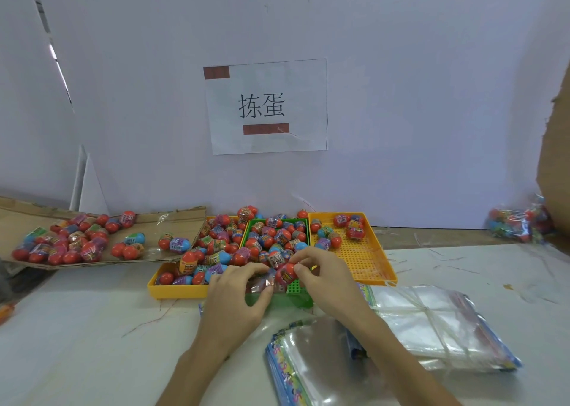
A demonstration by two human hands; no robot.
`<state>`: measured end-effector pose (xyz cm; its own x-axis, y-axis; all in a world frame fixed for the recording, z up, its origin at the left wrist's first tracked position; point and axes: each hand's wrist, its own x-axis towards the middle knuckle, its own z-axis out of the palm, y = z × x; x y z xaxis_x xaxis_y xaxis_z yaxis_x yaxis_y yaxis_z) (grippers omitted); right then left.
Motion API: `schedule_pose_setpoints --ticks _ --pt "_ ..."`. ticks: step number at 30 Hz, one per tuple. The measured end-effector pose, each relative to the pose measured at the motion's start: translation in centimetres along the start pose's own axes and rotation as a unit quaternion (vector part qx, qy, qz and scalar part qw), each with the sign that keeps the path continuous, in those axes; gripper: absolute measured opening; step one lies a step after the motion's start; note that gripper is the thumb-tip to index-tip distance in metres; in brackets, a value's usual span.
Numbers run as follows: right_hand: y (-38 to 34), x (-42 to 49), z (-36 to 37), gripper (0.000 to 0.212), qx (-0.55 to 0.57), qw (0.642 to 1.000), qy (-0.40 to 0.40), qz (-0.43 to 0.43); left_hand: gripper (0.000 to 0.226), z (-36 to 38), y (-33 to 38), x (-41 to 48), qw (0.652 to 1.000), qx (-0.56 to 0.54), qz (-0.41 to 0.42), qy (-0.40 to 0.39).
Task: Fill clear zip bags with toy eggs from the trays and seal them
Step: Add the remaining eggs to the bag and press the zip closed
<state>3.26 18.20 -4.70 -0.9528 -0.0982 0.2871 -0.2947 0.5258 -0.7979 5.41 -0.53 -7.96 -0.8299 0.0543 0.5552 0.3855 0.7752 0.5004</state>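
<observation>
In the lower middle of the frame, left hand: it is curling its fingers round a crinkled clear plastic zip bag, holding it over the near rim of the green tray.
Right hand: it is pinching a red oval plastic toy egg between thumb and fingertips, right against the bag; I cannot tell whether the egg is already inside.
Green perforated plastic tray: it is sitting at the centre between two yellow trays, heaped with wrapped red, blue and purple eggs.
Left yellow plastic tray: it is lying against the green tray's left side, also carrying many eggs.
Right yellow perforated plastic tray: it is holding only a few eggs, at its far end.
Brown cardboard sheet: it is lying at the middle left, carrying loose eggs.
Stack of empty blue-edged clear bags: it is lying at the lower right, partly under the right forearm.
Tied bundle of clear bags: it is lying just right of that stack.
Filled clear bag of eggs: it is resting at the far right, by the wall.
White paper sign: it is hanging on the wall above the trays, taped with brown strips.
White table: it is carrying everything.
</observation>
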Motion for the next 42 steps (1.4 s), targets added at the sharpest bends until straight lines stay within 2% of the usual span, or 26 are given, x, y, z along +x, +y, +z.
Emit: schedule_pose_setpoints --ticks 3,8,15,17,19,25,29,33,37,42 --pt "0.0 0.0 -0.1 0.013 -0.007 1.0 -0.012 0.005 0.037 0.1 -0.2 0.0 1.0 0.021 -0.009 -0.019" --pt "0.1 0.0 -0.2 0.014 -0.038 0.999 -0.032 0.017 0.017 0.5 -0.7 0.3 0.999 0.016 -0.031 -0.002" --pt "-0.4 -0.2 -0.3 0.013 -0.043 0.997 -0.064 0.001 0.021 0.7 -0.9 0.3 0.999 0.03 -0.019 -0.008" --pt "-0.4 -0.2 -0.4 0.014 -0.055 0.996 -0.07 -0.005 0.013 0.6 -0.9 0.3 1.0 0.026 -0.013 -0.004" --pt "-0.5 -0.1 -0.5 0.017 -0.064 0.995 -0.081 -0.006 0.007 0.5 -0.7 0.3 1.0 0.017 -0.011 0.003" --pt "-0.4 -0.3 -0.5 0.033 -0.075 0.991 -0.107 -0.018 0.008 0.3 -0.3 0.4 0.999 -0.018 -0.011 0.036" --pt "-0.2 -1.0 0.3 0.043 -0.108 0.991 -0.07 -0.04 0.011 0.1 0.0 0.4 0.998 -0.047 -0.007 0.043" --pt "-0.3 -1.3 1.2 0.034 -0.103 0.993 -0.037 -0.053 0.016 0.0 -0.1 0.3 0.998 -0.056 -0.003 0.04" --pt "-0.5 -1.2 1.2 0.024 -0.078 0.994 -0.059 -0.056 0.021 -0.2 -0.2 0.4 0.997 -0.069 -0.015 0.039" --pt "-0.5 -1.3 1.4 0.019 -0.067 0.993 -0.074 -0.059 0.021 -0.2 -0.3 0.2 0.996 -0.088 -0.016 0.003"
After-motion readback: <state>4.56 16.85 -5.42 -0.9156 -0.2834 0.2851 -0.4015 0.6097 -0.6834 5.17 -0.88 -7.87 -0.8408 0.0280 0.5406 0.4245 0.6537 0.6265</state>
